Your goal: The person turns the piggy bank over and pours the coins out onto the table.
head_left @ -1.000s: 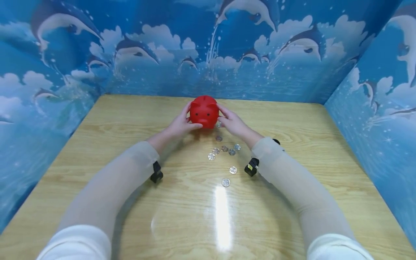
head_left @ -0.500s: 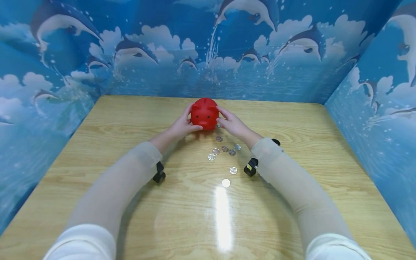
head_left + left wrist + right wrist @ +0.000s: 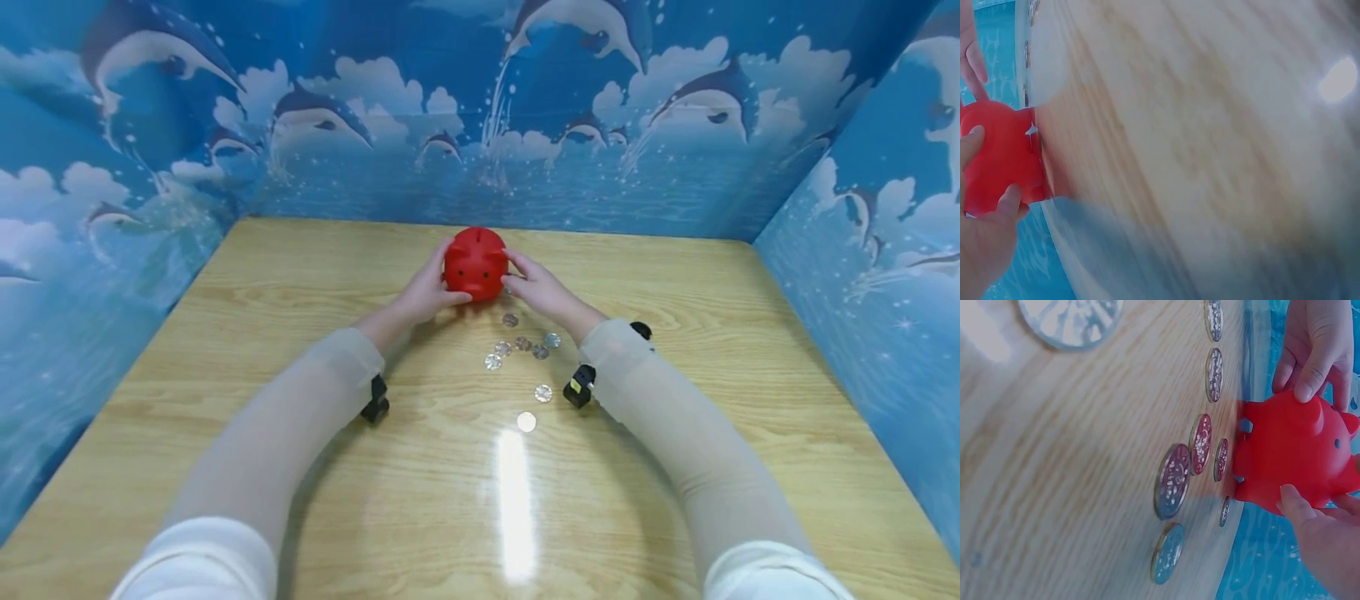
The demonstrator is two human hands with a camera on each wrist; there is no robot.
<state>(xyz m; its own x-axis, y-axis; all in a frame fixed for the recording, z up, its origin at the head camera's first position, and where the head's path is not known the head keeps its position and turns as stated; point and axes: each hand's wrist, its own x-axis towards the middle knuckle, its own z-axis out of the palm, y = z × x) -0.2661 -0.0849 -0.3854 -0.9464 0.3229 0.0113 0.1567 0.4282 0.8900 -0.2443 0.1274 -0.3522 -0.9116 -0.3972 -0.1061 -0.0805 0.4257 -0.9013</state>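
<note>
A red piggy bank [image 3: 476, 260] stands near the back of the wooden table, its face towards me and its slot on top showing. My left hand [image 3: 424, 293] grips its left side, thumb low at the front. On the other side my right hand [image 3: 542, 288] holds it with thumb and fingers. The right wrist view shows the piggy bank's feet at the tabletop, between both hands. Several shiny coins [image 3: 522, 343] lie scattered in front of it, one partly hidden by my right hand. Two more, a patterned coin [image 3: 543, 393] and a plain-looking coin [image 3: 527, 422], lie nearer me.
The wooden table [image 3: 420, 500] carries a bright light reflection near its front. A blue dolphin-printed backdrop [image 3: 465, 183] rises along its back, left and right sides. Black wrist cameras, such as the right wrist camera [image 3: 579, 386], hang beside my forearms above the table.
The piggy bank, held by both hands, has come slightly down and nearer, and its top slot shows more clearly. The left forearm has shifted a little to the right. The coins stay in place.
</note>
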